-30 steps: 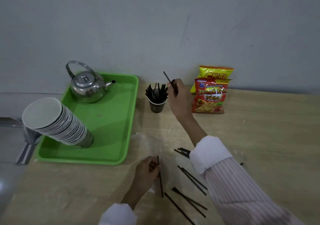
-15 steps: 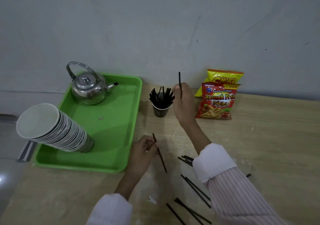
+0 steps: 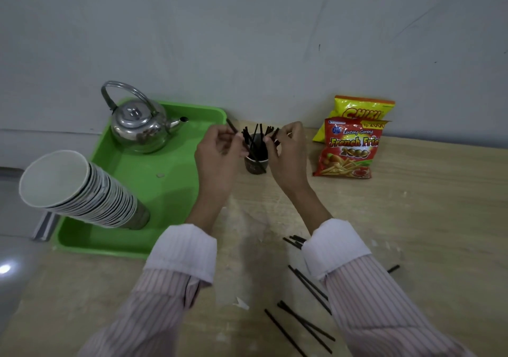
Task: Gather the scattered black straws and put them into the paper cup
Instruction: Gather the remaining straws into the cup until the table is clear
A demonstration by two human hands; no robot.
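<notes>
- Table [image 3: 412,219], one, wood, against a wall; loose straws [image 3: 305,326] on its near right part, about eight in sight; some hidden under the right sleeve, so count unsure.
- Tray [image 3: 104,244], one, green, far left; on it one leaning cup stack [image 3: 82,189] and one kettle [image 3: 137,126].
- Bags [image 3: 349,150], two, far right; yellow behind red.
- Left hand [image 3: 217,158] pinching one straw [image 3: 231,126], slanted, lower end down in the cup; right hand [image 3: 288,156] with fingertips seemingly closed on a straw top at the cup mouth.
- Cup [image 3: 255,164], one, between the hands, well apart from the loose straws; a dozen or so standing in it, splayed.
- Straws, by judgement: light, thin, fairly stiff, smooth, apt to roll; best pinched near the middle and fed in end first; cup probably light enough to tip if knocked.
</notes>
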